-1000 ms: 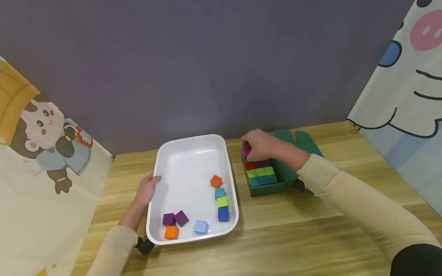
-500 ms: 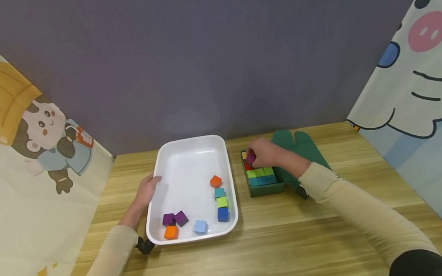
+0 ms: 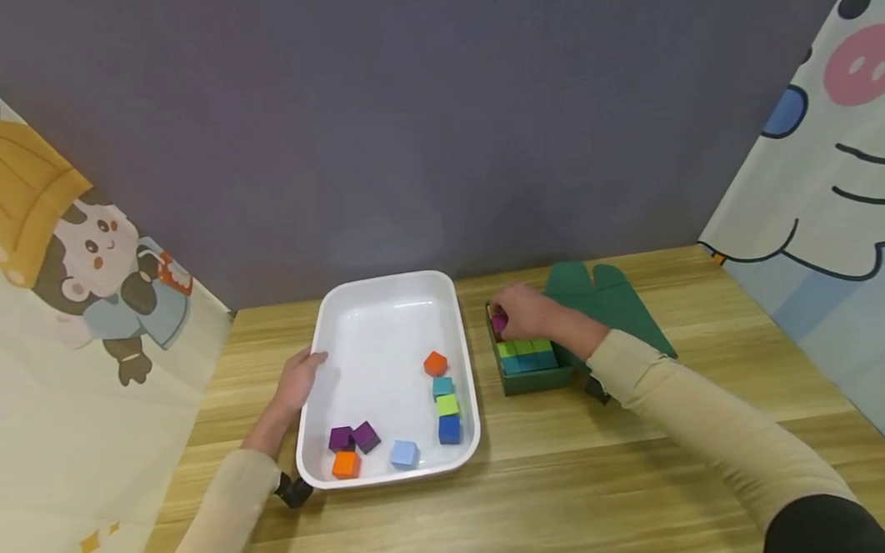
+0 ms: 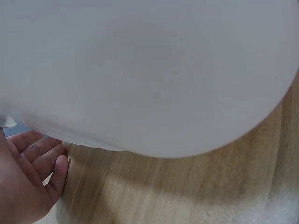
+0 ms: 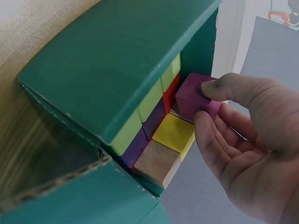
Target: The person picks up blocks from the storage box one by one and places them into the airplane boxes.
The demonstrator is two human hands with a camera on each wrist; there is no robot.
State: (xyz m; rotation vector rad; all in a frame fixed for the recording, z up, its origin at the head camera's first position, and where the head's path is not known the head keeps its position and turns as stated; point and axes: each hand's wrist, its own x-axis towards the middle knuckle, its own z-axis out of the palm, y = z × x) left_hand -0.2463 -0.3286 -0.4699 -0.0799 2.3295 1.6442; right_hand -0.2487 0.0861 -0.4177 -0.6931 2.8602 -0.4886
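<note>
In the head view, my left hand [image 3: 299, 381] grips the left rim of the white tray [image 3: 378, 330], thumb over the edge; the left wrist view shows its fingers beside the tray's underside. My right hand [image 3: 529, 312] pinches a purple cube [image 5: 194, 95] between thumb and fingers, at the far left corner of the green cardboard box [image 3: 536, 381]. In the right wrist view, a yellow cube [image 5: 173, 133] and a plain wooden cube [image 5: 159, 161] sit beside it. Light green cubes [image 5: 150, 100] and dark purple ones [image 5: 154, 119] fill nearby rows.
Inside the tray lie loose cubes: two purple, an orange one [image 3: 345, 464], a light blue one [image 3: 404, 454], a blue one [image 3: 450, 430] and several others along the right wall. The box's green lid [image 3: 601, 301] lies folded open to the right. A dark wall [image 3: 420, 127] stands behind the table.
My right hand with the purple cube has shifted a little nearer and lower over the box's far left corner. The left hand stays on the tray's rim.
</note>
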